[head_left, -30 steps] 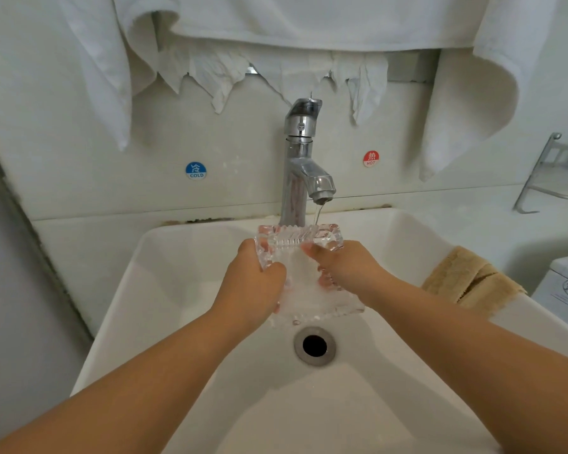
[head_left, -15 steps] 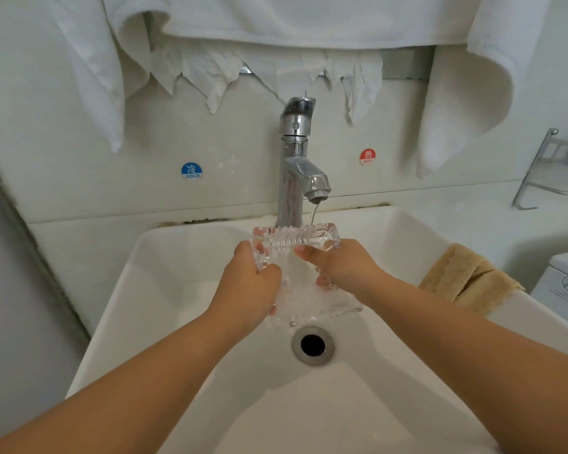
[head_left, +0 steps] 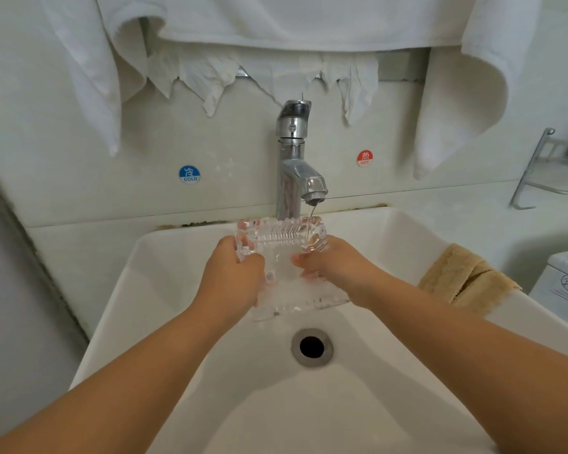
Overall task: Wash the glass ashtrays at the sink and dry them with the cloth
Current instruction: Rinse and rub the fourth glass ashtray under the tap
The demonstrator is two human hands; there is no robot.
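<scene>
We see both hands gripping the glass ashtray point(head_left: 286, 260) over the sink point(head_left: 391, 244), under the tap point(head_left: 297, 165) stream: left hand point(head_left: 235, 276) wraps its left edge, right hand point(head_left: 335, 270) its right. Tan cloth point(head_left: 466, 283) on the counter point(head_left: 473, 224).

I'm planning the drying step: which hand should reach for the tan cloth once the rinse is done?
Probably the right hand. The folded tan cloth lies on the white sink's rim just beside that forearm, while the left hand, gripping the clear square glass ashtray from the far side, could keep holding it.
</scene>
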